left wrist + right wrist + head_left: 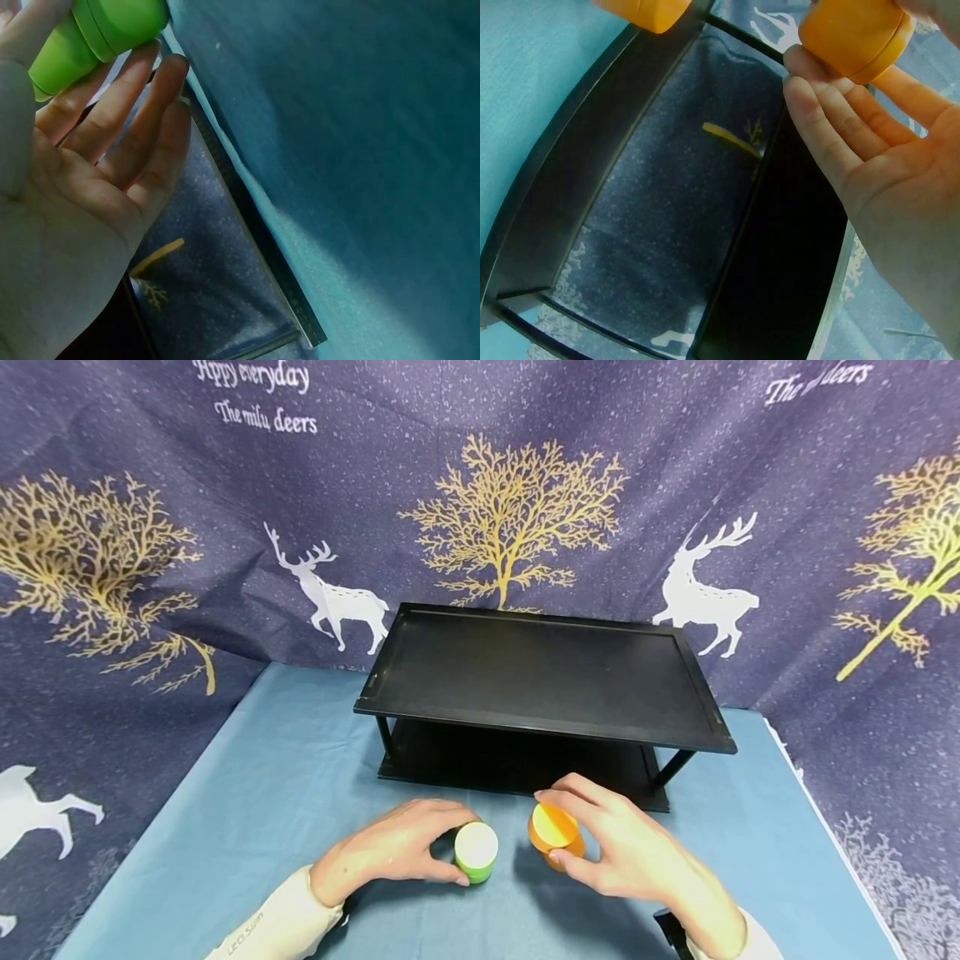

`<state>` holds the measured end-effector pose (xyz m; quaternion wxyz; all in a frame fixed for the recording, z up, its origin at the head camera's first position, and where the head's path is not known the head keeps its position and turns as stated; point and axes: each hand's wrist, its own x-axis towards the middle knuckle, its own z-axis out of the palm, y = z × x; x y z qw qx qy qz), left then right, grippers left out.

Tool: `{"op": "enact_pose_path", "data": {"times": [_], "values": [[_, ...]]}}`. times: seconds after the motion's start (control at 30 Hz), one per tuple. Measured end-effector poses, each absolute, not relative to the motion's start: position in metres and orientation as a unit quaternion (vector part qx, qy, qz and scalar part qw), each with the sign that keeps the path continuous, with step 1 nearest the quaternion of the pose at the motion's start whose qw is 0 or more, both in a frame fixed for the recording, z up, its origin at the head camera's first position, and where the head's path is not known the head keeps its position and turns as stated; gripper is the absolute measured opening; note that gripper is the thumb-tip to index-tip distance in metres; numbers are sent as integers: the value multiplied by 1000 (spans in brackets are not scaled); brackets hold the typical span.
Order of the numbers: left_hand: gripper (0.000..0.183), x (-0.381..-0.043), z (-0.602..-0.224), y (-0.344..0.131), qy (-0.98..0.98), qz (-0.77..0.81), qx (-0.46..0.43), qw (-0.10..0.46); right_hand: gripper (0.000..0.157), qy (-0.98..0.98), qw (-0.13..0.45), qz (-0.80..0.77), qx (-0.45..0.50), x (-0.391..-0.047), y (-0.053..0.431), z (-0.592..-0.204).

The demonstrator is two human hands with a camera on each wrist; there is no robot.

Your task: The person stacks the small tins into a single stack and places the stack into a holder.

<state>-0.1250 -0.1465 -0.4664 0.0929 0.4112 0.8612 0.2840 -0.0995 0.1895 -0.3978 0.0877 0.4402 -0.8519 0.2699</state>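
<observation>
Green cup in the left, orange cup in the right!

And here are both hands at work over the blue cloth (247,793). The left hand (401,843) has a grasp on the green cup (476,853), thumb on the near side, fingers behind, its round pale top facing up. A seam rings the green in the left wrist view.

Over to the right hand (615,843), and it's pinching the orange cup (553,825) between thumb and fingertips, close by the green one but with a gap of cloth between them. Whether either cup touches the cloth, I can't tell. A second orange piece (646,10) pokes in at the right wrist view's top edge, apart from that grip.

Just beyond the hands stands a black two-level rack (540,668), the right fingers near its lower front edge. Behind it all hangs a dark blue curtain (360,468), with white deer (708,589) and golden trees (510,522).
</observation>
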Motion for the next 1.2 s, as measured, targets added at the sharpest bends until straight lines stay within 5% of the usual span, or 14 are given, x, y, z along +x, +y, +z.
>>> {"op": "enact_pose_path", "data": {"times": [1.2], "values": [[58, -125, -467, -147, 857, 290, 415, 95, 58, -851, 75, 272, 443, -99, 172, -393]]}}
